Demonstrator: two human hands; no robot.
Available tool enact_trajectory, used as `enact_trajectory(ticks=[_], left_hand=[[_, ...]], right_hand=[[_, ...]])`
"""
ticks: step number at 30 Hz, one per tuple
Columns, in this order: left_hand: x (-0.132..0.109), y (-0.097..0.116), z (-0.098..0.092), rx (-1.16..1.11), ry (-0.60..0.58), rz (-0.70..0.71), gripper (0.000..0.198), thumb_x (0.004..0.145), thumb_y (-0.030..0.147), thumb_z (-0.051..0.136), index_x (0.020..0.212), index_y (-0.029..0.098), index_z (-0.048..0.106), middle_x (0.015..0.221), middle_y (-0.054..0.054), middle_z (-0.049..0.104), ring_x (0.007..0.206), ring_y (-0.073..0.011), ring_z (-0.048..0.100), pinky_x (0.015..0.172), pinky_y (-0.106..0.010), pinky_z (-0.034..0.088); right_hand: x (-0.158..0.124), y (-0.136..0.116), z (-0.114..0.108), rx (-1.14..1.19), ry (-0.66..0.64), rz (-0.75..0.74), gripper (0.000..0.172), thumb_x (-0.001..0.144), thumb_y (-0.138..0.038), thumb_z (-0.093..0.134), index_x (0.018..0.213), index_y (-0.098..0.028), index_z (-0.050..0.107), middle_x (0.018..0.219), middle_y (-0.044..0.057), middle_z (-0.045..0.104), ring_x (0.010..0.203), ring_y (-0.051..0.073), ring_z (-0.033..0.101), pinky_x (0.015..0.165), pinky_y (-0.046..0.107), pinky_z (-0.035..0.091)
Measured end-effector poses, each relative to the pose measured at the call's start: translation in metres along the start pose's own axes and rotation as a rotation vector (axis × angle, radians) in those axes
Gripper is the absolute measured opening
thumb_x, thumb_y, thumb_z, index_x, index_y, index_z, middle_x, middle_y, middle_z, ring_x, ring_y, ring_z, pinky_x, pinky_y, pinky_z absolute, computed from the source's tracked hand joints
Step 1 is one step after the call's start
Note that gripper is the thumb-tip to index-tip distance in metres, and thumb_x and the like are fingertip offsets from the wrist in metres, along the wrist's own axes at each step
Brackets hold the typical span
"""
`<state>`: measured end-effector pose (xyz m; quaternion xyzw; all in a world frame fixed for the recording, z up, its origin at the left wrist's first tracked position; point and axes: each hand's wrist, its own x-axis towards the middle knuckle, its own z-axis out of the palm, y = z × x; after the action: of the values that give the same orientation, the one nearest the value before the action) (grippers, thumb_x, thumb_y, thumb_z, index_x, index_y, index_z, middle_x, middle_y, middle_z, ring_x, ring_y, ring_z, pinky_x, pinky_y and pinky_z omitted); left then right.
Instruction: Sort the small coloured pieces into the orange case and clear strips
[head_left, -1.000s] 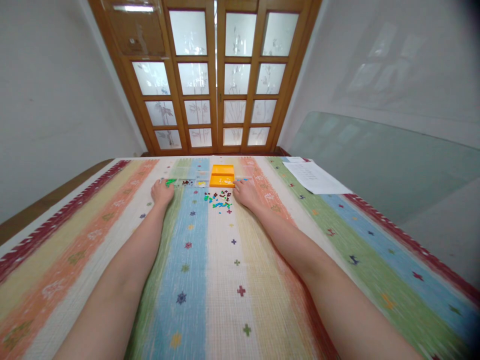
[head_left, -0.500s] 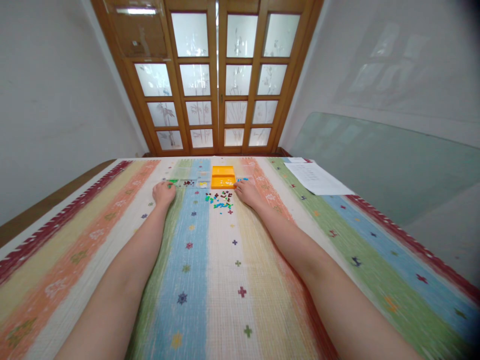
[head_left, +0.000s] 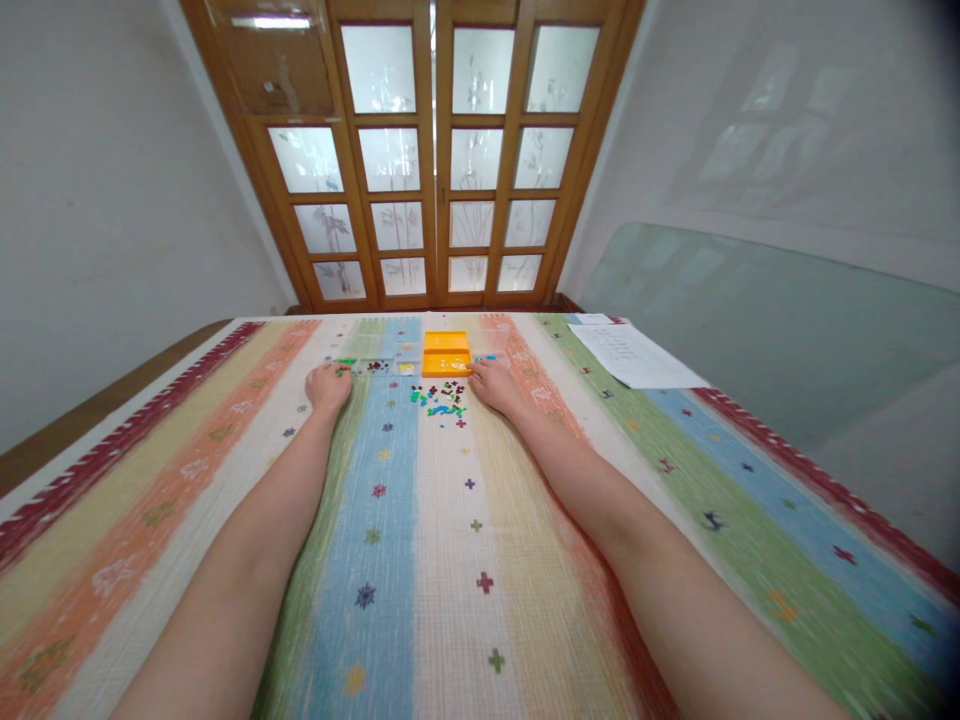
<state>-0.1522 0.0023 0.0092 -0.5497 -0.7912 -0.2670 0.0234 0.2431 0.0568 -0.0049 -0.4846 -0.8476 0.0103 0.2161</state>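
Observation:
My left hand (head_left: 328, 386) is at the far left of the small containers, its fingers drawn together beside a clear box of green pieces (head_left: 345, 362). Green specks show right at its fingertips; whether they are pinched is too small to tell. At the right side of an open orange box (head_left: 447, 342) is my right hand (head_left: 493, 384), fingers closed near the box's front corner. What these fingers hold, if anything, is hidden. Small white pieces (head_left: 457, 366) lie in the orange box. Blue pieces (head_left: 486, 358) are just beyond my right hand, in a clear box.
Loose green, blue and dark red pieces (head_left: 444, 404) lie scattered on the striped tablecloth (head_left: 450, 520) between my hands. Clear compartments with dark red pieces (head_left: 377, 367) and yellow pieces (head_left: 406, 369) stand left of the orange box. Printed paper (head_left: 637, 356) lies at the right.

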Motion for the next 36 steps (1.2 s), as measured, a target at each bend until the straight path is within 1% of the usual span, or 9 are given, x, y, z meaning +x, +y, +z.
enact_trajectory(ticks=[8, 12, 15, 17, 19, 22, 26, 29, 36], left_hand=[[0.004, -0.004, 0.008, -0.049, 0.041, -0.051, 0.040, 0.092, 0.032, 0.054, 0.118, 0.021, 0.083, 0.131, -0.011, 0.076, 0.124, -0.0347, 0.062, 0.110, -0.048, 0.043], [0.000, 0.000, 0.004, -0.047, 0.076, -0.087, 0.041, 0.094, 0.031, 0.052, 0.121, 0.023, 0.081, 0.133, -0.011, 0.074, 0.123, -0.0349, 0.060, 0.110, -0.050, 0.042], [-0.003, 0.008, 0.002, -0.033, 0.142, -0.047, 0.040, 0.095, 0.029, 0.051, 0.123, 0.022, 0.080, 0.139, -0.012, 0.070, 0.130, -0.0340, 0.056, 0.115, -0.050, 0.039], [-0.005, 0.016, 0.003, -0.041, 0.171, 0.040, 0.039, 0.097, 0.027, 0.050, 0.122, 0.020, 0.079, 0.142, -0.013, 0.068, 0.134, -0.0325, 0.055, 0.118, -0.048, 0.039], [-0.007, 0.026, 0.006, -0.091, 0.141, 0.182, 0.038, 0.099, 0.026, 0.048, 0.121, 0.019, 0.078, 0.138, -0.013, 0.070, 0.131, -0.0301, 0.058, 0.116, -0.045, 0.042], [-0.015, 0.044, 0.014, -0.184, -0.043, 0.451, 0.034, 0.101, 0.028, 0.048, 0.116, 0.022, 0.078, 0.123, -0.009, 0.076, 0.116, -0.0263, 0.067, 0.108, -0.040, 0.050], [-0.031, 0.066, 0.021, -0.168, -0.283, 0.745, 0.027, 0.099, 0.030, 0.055, 0.108, 0.026, 0.081, 0.112, -0.005, 0.079, 0.107, -0.0248, 0.070, 0.101, -0.038, 0.053], [-0.039, 0.076, 0.020, -0.142, -0.298, 0.830, 0.026, 0.099, 0.028, 0.057, 0.108, 0.025, 0.082, 0.112, -0.007, 0.078, 0.109, -0.0254, 0.070, 0.100, -0.038, 0.054], [-0.038, 0.074, 0.024, -0.151, -0.272, 0.844, 0.025, 0.098, 0.026, 0.060, 0.109, 0.024, 0.082, 0.111, -0.007, 0.078, 0.108, -0.0252, 0.069, 0.100, -0.038, 0.053]], right_hand=[[-0.002, 0.000, 0.001, 0.023, 0.031, 0.021, 0.040, 0.106, -0.026, 0.052, 0.142, -0.018, 0.068, 0.134, 0.015, 0.073, 0.125, 0.029, 0.063, 0.110, 0.039, 0.046], [-0.003, -0.004, -0.001, 0.021, 0.046, 0.022, 0.038, 0.106, -0.026, 0.052, 0.139, -0.019, 0.069, 0.133, 0.014, 0.073, 0.124, 0.029, 0.063, 0.109, 0.040, 0.047], [-0.003, -0.008, -0.003, 0.009, 0.078, 0.030, 0.036, 0.107, -0.026, 0.051, 0.135, -0.018, 0.071, 0.131, 0.015, 0.072, 0.123, 0.030, 0.062, 0.108, 0.041, 0.048], [-0.003, -0.011, -0.004, 0.002, 0.103, 0.032, 0.034, 0.107, -0.026, 0.050, 0.130, -0.018, 0.073, 0.129, 0.016, 0.072, 0.122, 0.030, 0.061, 0.109, 0.042, 0.047], [-0.003, -0.014, -0.006, 0.005, 0.119, 0.027, 0.032, 0.107, -0.025, 0.049, 0.127, -0.019, 0.074, 0.128, 0.015, 0.071, 0.122, 0.029, 0.061, 0.111, 0.042, 0.045], [-0.005, -0.019, -0.008, 0.040, 0.138, -0.023, 0.030, 0.108, -0.025, 0.050, 0.124, -0.019, 0.075, 0.127, 0.015, 0.071, 0.120, 0.028, 0.061, 0.109, 0.042, 0.046], [-0.007, -0.024, -0.009, 0.091, 0.120, -0.164, 0.027, 0.108, -0.024, 0.052, 0.117, -0.020, 0.077, 0.123, 0.012, 0.072, 0.119, 0.026, 0.061, 0.107, 0.039, 0.047], [-0.007, -0.027, -0.008, 0.103, 0.109, -0.231, 0.025, 0.107, -0.023, 0.054, 0.113, -0.021, 0.078, 0.118, 0.011, 0.073, 0.116, 0.026, 0.062, 0.105, 0.038, 0.047], [-0.008, -0.034, -0.005, 0.116, 0.084, -0.336, 0.024, 0.108, -0.026, 0.056, 0.113, -0.019, 0.079, 0.113, 0.012, 0.075, 0.108, 0.025, 0.065, 0.099, 0.037, 0.048]])
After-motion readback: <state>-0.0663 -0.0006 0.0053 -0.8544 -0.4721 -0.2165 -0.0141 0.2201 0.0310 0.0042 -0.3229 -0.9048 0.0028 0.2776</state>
